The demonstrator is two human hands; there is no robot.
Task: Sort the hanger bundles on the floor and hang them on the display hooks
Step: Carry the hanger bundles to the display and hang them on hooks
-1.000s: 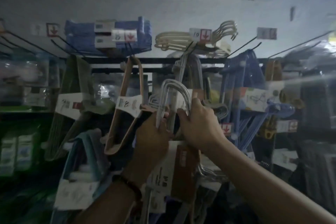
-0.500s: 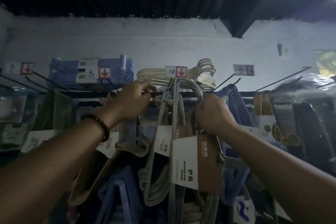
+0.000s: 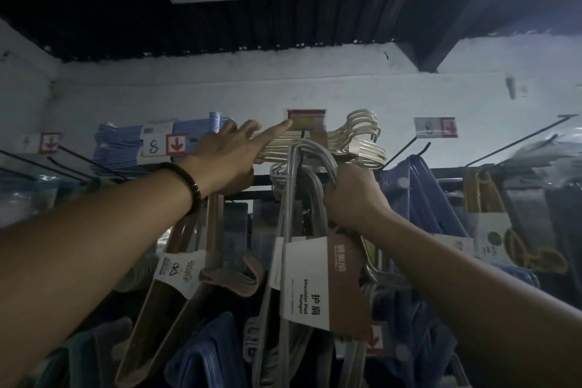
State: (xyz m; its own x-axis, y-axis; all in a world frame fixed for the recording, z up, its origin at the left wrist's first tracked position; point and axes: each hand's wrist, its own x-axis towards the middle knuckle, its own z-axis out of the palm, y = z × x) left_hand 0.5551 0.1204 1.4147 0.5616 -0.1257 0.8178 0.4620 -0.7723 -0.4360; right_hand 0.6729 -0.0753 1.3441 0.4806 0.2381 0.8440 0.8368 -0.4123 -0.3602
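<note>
Grey wire hanger bundle [image 3: 315,277] in white-and-brown card sleeve: position? — A
Centre of the rack, raised to the black wire display hook [image 3: 301,148]. Hook ends sit around it; seating not clear. Cream plastic hanger bundle [image 3: 356,143] lies just beyond, higher. — B
Handling? — A
Judged light and stiff. The smooth wire could slip or fan out above the sleeve and snag on neighbours. Best taken at the necks below the hook ends. — B
Hands? — A
Right hand [image 3: 352,195]: fingers curled tight round those necks, carrying the bundle. Left hand [image 3: 226,151]: fingers straight and spread, holding nothing, index tip touching the left edge of the red-and-yellow price tag [image 3: 307,119] above the hook. — B
</note>
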